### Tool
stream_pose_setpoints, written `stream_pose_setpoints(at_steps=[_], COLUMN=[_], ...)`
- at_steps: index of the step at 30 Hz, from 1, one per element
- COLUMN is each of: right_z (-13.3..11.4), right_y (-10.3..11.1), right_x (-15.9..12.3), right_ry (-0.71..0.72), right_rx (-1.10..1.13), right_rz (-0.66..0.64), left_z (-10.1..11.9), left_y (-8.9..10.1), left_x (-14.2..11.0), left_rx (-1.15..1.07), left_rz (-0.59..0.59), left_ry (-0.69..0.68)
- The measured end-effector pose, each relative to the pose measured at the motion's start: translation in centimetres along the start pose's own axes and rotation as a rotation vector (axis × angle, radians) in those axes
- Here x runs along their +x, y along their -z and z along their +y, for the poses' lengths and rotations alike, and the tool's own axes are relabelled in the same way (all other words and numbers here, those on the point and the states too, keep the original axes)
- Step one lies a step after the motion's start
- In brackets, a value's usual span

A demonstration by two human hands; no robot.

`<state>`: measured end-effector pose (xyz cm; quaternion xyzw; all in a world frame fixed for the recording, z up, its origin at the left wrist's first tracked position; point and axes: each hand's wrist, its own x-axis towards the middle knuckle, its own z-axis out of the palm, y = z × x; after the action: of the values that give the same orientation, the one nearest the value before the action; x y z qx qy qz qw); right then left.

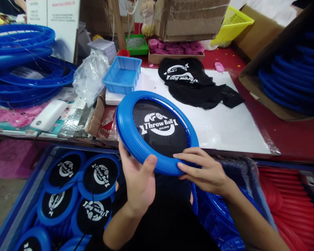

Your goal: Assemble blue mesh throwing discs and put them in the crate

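Observation:
A round blue plastic ring with a black mesh centre printed "Throw Ball", a throw-ball disc (157, 132), is held tilted at the table's front edge. My left hand (138, 177) grips its lower left rim, thumb on the near side and the other fingers behind. My right hand (202, 170) holds the lower right rim, fingers over the front edge. Along the disc's upper right side a pale gap shows between mesh and ring. Beyond it, black printed mesh pieces (188, 82) lie on a white sheet (214, 129).
A blue tray (122, 75) sits behind the disc, near a clear plastic bag (90, 76). Blue rings (18, 75) are piled at left; a carton of blue rings (290, 76) stands at right. Below are a crate of discs (65, 169) and red rings (290, 205).

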<state>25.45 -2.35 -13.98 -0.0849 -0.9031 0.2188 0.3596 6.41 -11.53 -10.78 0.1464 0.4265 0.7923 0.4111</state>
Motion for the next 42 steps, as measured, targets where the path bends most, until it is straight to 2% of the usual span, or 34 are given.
stream_pose_setpoints(at_steps=[3,5,9,16,24,27,31,33,34,37,39,42], right_z=[-0.1,-0.3,-0.7,-1.1,-1.5,-1.4,-1.1,-0.9,-0.8,-0.5,-0.7,-1.5], right_y=[-2.2,-3.3,-4.7,-5.8,-7.3,-8.2,-9.6,-10.1,-10.4,-11.3,-11.9,-12.5], right_x=[-0.9,-1.4,-2.0,-2.7,-3.7,-4.3,-5.5,-6.4,-6.8,-8.0,-8.7,-9.3], right_ry=[0.031,0.033,0.004,-0.022,-0.017,-0.031,0.000,-0.094,-0.200,-0.665,-0.948,-1.196], right_rx=[-0.088,-0.140,-0.196,-0.259,-0.412,-0.446,-0.464,-0.465,-0.463,-0.317,-0.012,0.522], right_rz=[-0.008,-0.026,-0.055,-0.108,-0.137,-0.099,-0.033,0.087,0.189,0.590,0.795,0.878], left_z=[-0.9,-1.6,-3.0,-4.3,-5.3,-5.5,-5.2,-5.2,-5.2,-6.0,-6.8,-8.0], left_y=[1.6,2.8,4.9,7.8,9.8,10.5,11.3,11.6,11.7,11.8,12.1,12.7], left_x=[0.4,0.8,1.6,2.3,2.6,3.0,3.4,3.3,3.2,2.9,2.7,2.7], left_rx=[0.081,0.129,0.161,0.200,0.205,0.189,0.197,0.195,0.191,0.183,0.180,0.185], left_rz=[0.145,0.192,0.183,0.164,0.289,0.356,0.368,0.369,0.369,0.381,0.368,0.322], left_ry=[0.086,0.128,0.132,0.183,0.280,0.341,0.393,0.404,0.411,0.432,0.434,0.428])
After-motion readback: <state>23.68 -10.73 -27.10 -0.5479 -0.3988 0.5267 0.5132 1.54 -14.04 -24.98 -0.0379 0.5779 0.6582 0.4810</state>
